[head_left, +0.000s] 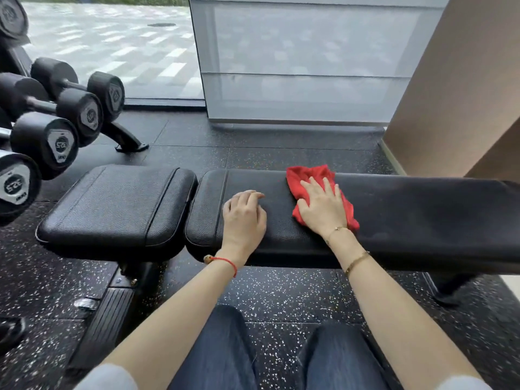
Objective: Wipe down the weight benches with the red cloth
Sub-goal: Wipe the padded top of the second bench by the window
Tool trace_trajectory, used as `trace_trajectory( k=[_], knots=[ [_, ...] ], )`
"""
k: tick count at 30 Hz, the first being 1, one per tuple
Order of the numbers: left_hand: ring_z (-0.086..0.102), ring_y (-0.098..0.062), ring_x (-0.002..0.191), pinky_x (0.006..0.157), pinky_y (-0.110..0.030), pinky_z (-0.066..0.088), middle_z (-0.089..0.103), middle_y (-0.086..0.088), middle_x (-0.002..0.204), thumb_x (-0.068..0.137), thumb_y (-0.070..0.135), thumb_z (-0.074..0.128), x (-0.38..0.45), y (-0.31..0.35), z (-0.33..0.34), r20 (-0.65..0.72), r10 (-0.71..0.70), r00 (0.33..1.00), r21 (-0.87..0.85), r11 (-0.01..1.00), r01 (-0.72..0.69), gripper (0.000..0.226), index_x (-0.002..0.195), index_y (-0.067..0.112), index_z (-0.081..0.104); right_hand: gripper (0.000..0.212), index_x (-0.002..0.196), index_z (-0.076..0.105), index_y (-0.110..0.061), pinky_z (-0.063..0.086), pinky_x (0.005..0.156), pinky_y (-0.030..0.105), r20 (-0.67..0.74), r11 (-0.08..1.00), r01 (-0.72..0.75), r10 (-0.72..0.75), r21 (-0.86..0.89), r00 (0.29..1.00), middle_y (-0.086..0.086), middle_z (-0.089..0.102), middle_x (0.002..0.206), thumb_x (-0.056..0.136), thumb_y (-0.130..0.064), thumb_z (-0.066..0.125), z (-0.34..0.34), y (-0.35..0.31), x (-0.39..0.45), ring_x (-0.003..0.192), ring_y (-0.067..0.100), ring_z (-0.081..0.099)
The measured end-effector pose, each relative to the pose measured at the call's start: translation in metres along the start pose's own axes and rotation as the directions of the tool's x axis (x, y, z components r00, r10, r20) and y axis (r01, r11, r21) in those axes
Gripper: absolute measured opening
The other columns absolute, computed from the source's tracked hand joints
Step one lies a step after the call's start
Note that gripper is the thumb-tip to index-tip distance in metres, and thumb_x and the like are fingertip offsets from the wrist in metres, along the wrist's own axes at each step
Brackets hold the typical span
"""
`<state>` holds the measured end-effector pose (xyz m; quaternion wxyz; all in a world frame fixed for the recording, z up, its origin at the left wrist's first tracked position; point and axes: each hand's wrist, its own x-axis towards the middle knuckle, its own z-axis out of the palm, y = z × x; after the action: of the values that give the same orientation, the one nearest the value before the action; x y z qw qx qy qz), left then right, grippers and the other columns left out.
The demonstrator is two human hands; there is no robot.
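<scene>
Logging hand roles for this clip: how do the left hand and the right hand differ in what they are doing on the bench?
The right hand lies flat with fingers spread on the red cloth; the left hand touches bare pad and holds nothing. The left hand's fingers are loosely bent, the right hand's straight. The left hand sits nearer the seat pad. Both rest on the long back pad.

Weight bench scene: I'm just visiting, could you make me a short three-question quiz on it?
1. True or false: the right hand presses the red cloth flat on the long bench pad.
2. The left hand rests on: A) the long pad, B) the short seat pad, C) a dumbbell.
3. On which side of the bench do the dumbbells sit?

Key: 1 true; 2 A; 3 the person's left.
</scene>
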<state>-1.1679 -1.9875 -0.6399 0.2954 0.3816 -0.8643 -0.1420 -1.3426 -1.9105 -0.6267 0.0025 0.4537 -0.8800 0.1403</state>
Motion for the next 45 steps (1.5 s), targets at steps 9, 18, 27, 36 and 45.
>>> trace_trajectory(
  k=[9,18,27,36,45],
  knots=[
    [0.054,-0.023,0.114,0.102,-0.045,0.036,0.064,0.001,0.114,0.084,0.02,0.048,0.002,0.002,0.016,-0.046,-0.074,0.996,0.077,0.994,0.077,0.028,0.106,0.018,0.065,0.057,0.146,0.039,-0.033,0.002,0.123,0.04,0.062,0.904,0.419,-0.424,0.083,0.904,-0.009,0.03,0.157,0.09,-0.031,0.048,-0.012,0.034,-0.045,0.149,0.017,0.016],
    [0.056,-0.02,0.11,0.099,-0.042,0.036,0.066,0.005,0.11,0.082,0.015,0.054,0.002,0.004,0.016,-0.087,-0.083,0.993,0.05,0.995,0.088,0.024,0.102,0.02,0.065,0.058,0.152,0.024,-0.034,-0.005,0.121,0.044,0.094,0.971,0.24,-0.239,0.004,0.967,-0.006,0.016,0.162,0.097,-0.047,0.037,-0.013,0.039,-0.005,0.151,0.02,0.004],
    [0.057,-0.019,0.113,0.101,-0.043,0.038,0.067,0.005,0.111,0.082,0.015,0.051,0.001,0.007,0.014,-0.084,-0.093,0.992,0.052,0.994,0.097,0.026,0.103,0.021,0.067,0.059,0.145,0.039,-0.008,0.02,0.119,0.042,-0.108,0.928,0.162,-0.134,0.335,0.985,0.011,0.039,0.152,0.094,-0.033,0.055,-0.036,0.083,-0.003,0.143,0.027,0.03],
    [0.057,-0.019,0.112,0.102,-0.044,0.037,0.066,0.005,0.113,0.082,0.02,0.048,0.002,0.006,0.015,-0.078,-0.079,0.994,0.069,0.994,0.085,0.029,0.104,0.021,0.067,0.051,0.127,0.055,-0.006,0.023,0.116,0.043,-0.029,0.94,0.143,-0.141,0.309,0.99,0.011,0.054,0.135,0.088,-0.039,0.063,-0.022,0.087,-0.007,0.132,0.028,0.041],
    [0.054,-0.025,0.116,0.103,-0.047,0.04,0.064,-0.001,0.119,0.086,0.015,0.055,0.005,0.006,0.017,-0.003,-0.097,0.995,0.138,0.986,0.097,0.026,0.11,0.016,0.063,0.012,0.088,0.063,-0.017,0.043,0.07,0.012,0.137,0.659,-0.122,0.028,0.743,0.99,-0.009,0.068,0.082,0.08,-0.021,0.071,-0.035,0.07,0.009,0.073,0.003,0.06]
  ],
)
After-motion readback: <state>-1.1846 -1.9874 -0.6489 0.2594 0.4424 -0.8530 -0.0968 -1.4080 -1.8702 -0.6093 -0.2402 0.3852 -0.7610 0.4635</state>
